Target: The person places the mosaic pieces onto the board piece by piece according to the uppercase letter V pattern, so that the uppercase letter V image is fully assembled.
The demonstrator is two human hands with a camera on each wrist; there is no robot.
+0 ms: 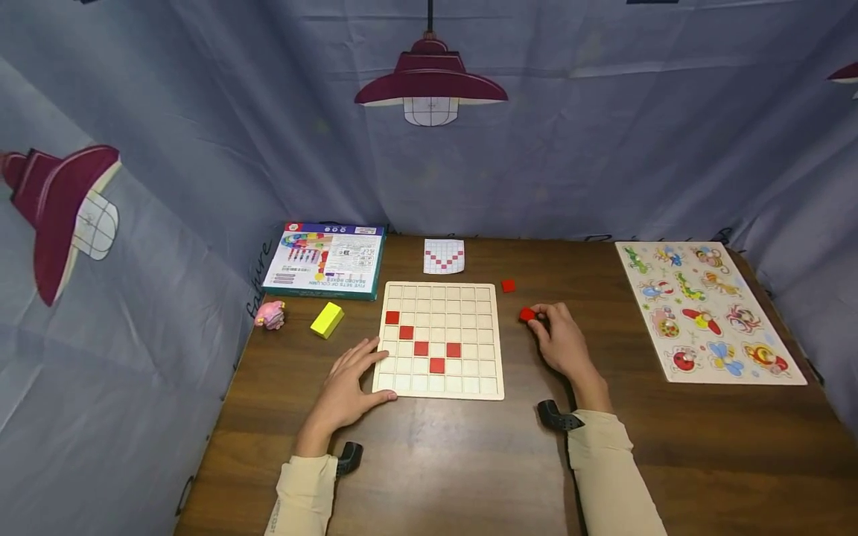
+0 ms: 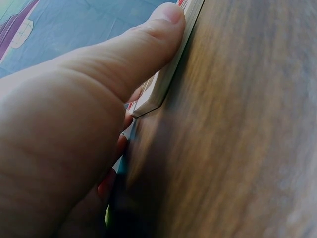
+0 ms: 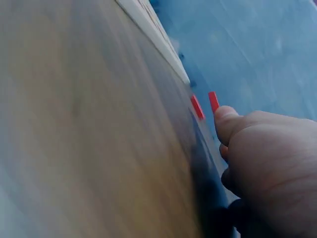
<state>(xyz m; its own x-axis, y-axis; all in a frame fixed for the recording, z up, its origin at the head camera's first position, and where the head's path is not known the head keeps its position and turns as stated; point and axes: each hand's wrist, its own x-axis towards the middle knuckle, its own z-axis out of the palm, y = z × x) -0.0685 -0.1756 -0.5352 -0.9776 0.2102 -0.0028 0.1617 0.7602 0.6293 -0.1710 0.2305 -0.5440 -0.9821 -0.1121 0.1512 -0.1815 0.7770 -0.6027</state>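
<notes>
A pale wooden grid board (image 1: pixel 469 316) lies mid-table, with several red square tiles (image 1: pixel 421 348) set in its cells in a slanting line that turns up at the right. My left hand (image 1: pixel 345 387) rests at the board's lower left corner, fingers spread along the left edge and thumb on the front edge; the left wrist view shows the thumb (image 2: pixel 148 44) over the board's side. Right of the board, my right hand (image 1: pixel 563 339) pinches a red tile (image 1: pixel 527 315) between thumb and fingers; in the right wrist view that tile (image 3: pixel 213 101) sticks up past the thumb. Another red tile (image 1: pixel 509 286) lies loose behind it.
Behind the board lies a small pattern card (image 1: pixel 444 256) with a red V of squares. A boxed set (image 1: pixel 325 260), a yellow block (image 1: pixel 327 320) and a pink toy figure (image 1: pixel 270 315) are at the left. An insect puzzle board (image 1: pixel 710 313) lies at the right.
</notes>
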